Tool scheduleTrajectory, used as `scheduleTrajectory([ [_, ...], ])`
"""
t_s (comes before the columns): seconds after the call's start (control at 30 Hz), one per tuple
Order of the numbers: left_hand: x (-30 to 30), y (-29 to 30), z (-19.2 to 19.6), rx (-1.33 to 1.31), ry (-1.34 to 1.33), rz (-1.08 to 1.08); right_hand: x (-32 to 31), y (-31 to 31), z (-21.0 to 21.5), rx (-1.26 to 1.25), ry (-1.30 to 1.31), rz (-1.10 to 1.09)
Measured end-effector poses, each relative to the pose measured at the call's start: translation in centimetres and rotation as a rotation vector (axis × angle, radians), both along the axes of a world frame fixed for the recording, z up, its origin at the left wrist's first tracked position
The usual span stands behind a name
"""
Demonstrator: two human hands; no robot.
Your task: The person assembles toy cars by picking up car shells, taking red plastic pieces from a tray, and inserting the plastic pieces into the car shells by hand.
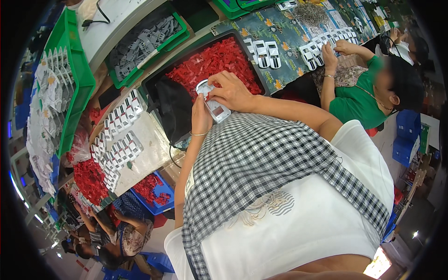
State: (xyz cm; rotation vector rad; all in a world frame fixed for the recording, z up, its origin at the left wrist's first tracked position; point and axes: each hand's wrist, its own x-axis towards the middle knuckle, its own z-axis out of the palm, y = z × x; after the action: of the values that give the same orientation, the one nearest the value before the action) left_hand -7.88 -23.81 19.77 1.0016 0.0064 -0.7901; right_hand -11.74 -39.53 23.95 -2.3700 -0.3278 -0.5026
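Observation:
A white and grey toy car shell [218, 111] lies in front of me at the edge of my checked apron. My left hand [200, 115] is closed on its left side, thumb along the edge. My right hand [229, 91] reaches in from the right, its bent fingers pressed at the far half of the shell. Whether a small part sits between the right fingertips is hidden. Just beyond the hands stands a black tray [264, 82] heaped with small red plastic parts [196, 63]. A black cloth [173, 105] hangs over the tray's left side.
At the left, rows of white toy cars [122, 116] stand on a board. Grey parts fill a green bin [179, 35] beyond. A blue bin [163, 191] holds more red parts. To the right, a person in green [357, 93] works beside several white cars [267, 53].

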Motion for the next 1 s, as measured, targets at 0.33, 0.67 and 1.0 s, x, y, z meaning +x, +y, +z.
scheduleTrajectory([
  [0.33,-0.1,-0.2,0.0,0.181,-0.058,0.052,0.1,-0.2,0.4,0.282,0.242,-0.153],
  [0.67,-0.3,-0.5,1.1,0.274,-0.222,-0.019,0.2,-0.5,-1.0,0.615,0.546,-0.092],
  [1.0,-0.7,-0.3,1.3,0.414,-0.418,-0.01,0.5,-0.2,-0.3,0.611,0.621,-0.136],
])
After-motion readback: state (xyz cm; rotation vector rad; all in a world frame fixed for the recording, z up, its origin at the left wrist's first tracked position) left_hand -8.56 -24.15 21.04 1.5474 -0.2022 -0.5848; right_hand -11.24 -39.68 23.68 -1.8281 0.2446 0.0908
